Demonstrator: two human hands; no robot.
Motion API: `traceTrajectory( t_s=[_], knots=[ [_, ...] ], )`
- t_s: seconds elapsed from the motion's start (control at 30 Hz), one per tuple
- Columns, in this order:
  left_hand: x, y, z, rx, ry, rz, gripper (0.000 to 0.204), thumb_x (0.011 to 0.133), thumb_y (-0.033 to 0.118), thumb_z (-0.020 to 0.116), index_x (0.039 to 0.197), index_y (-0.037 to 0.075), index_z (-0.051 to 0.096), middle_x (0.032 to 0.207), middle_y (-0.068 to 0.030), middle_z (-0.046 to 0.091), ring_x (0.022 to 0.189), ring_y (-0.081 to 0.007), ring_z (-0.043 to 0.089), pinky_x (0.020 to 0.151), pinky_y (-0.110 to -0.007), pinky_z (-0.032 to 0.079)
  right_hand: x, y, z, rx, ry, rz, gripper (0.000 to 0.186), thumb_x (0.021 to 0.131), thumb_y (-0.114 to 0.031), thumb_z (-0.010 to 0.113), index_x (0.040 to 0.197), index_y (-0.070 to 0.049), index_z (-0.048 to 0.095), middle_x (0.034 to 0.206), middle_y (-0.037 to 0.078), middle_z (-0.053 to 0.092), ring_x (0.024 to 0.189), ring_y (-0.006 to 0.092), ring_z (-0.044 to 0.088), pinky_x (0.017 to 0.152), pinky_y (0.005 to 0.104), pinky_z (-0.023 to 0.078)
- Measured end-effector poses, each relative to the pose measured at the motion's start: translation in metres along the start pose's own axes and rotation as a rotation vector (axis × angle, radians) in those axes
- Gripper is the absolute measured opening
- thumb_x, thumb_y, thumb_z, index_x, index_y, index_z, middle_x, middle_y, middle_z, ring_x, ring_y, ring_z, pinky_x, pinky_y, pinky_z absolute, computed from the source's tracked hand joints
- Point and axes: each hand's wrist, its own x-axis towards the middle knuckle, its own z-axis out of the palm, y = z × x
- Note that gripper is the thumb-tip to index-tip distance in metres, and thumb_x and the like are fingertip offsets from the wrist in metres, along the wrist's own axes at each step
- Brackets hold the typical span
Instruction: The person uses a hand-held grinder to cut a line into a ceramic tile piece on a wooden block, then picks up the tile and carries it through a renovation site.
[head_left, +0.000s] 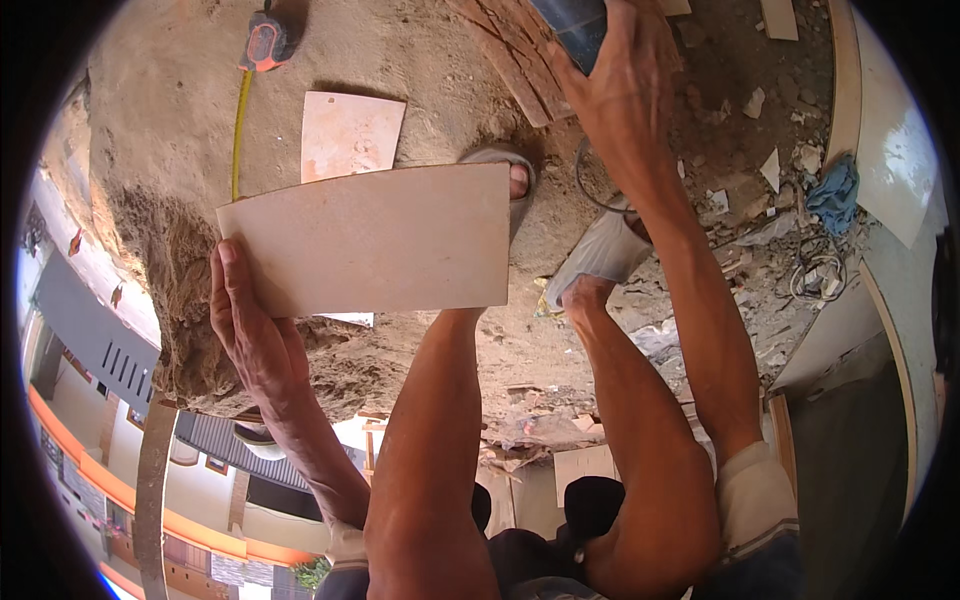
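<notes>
Above dirt ground (pixel 180 100): beige tile (pixel 375 240), left hand (pixel 262 345) pinching its left edge, likely steadying it; right hand (pixel 630 95) curled round dark-blue cylindrical tool (pixel 575 25), seemingly for control; tape measure (pixel 265 45) toward ground's left edge.
</notes>
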Motion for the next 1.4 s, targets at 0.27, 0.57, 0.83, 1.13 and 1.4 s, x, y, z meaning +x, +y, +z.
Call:
traceTrajectory(
  t_s=[0.27, 0.57, 0.83, 1.13, 1.4],
  knots=[
    [-0.036, 0.040, 0.002, -0.077, -0.315, -0.072, 0.041, 0.115, 0.036, 0.062, 0.135, 0.002, 0.073, 0.119, -0.0044, 0.078, 0.106, -0.0084, 0.070, 0.094, -0.025, 0.059, 0.003, -0.014, -0.025, 0.021, -0.225, 0.260, 0.074, 0.089, -0.023, 0.084, 0.151, -0.002, 0.050, 0.137, 0.029, 0.056, 0.131, 0.0502, 0.056, 0.107, 0.0616, 0.048],
    [-0.061, 0.094, 0.013, 0.013, -0.468, -0.031, 0.050, 0.115, 0.042, 0.060, 0.142, 0.000, 0.068, 0.121, -0.0048, 0.074, 0.113, -0.0139, 0.065, 0.102, -0.032, 0.052, -0.002, 0.009, -0.018, 0.087, -0.157, 0.162, 0.097, 0.082, -0.045, 0.096, 0.153, -0.002, 0.046, 0.135, 0.023, 0.055, 0.125, 0.0412, 0.061, 0.101, 0.0553, 0.058],
    [-0.083, 0.136, 0.004, 0.076, -0.563, -0.001, 0.047, 0.118, 0.040, 0.055, 0.141, 0.001, 0.069, 0.118, -0.0037, 0.075, 0.109, -0.0097, 0.063, 0.098, -0.029, 0.051, 0.000, 0.011, -0.028, 0.139, -0.186, 0.221, 0.100, 0.084, -0.049, 0.093, 0.156, -0.001, 0.042, 0.153, 0.027, 0.049, 0.141, 0.0451, 0.053, 0.113, 0.0578, 0.052],
    [-0.099, 0.169, -0.010, 0.166, -0.599, 0.051, 0.050, 0.117, 0.045, 0.056, 0.141, 0.003, 0.069, 0.111, -0.0011, 0.072, 0.101, -0.0088, 0.061, 0.089, -0.028, 0.051, 0.013, -0.008, -0.080, 0.398, -0.169, 0.472, 0.097, 0.085, -0.051, 0.090, 0.154, 0.003, 0.049, 0.156, 0.030, 0.054, 0.142, 0.0440, 0.056, 0.116, 0.0523, 0.049],
    [-0.172, 0.253, -0.048, 0.136, -0.576, -0.013, 0.047, 0.117, 0.045, 0.056, 0.141, 0.006, 0.067, 0.110, 0.0013, 0.069, 0.100, -0.0078, 0.059, 0.088, -0.027, 0.050, -0.103, -0.156, -0.317, 1.552, -0.324, 1.258, 0.076, 0.115, -0.062, 0.045, 0.159, -0.001, 0.049, 0.150, 0.018, 0.064, 0.134, 0.0298, 0.065, 0.120, 0.0475, 0.044]
  ],
)
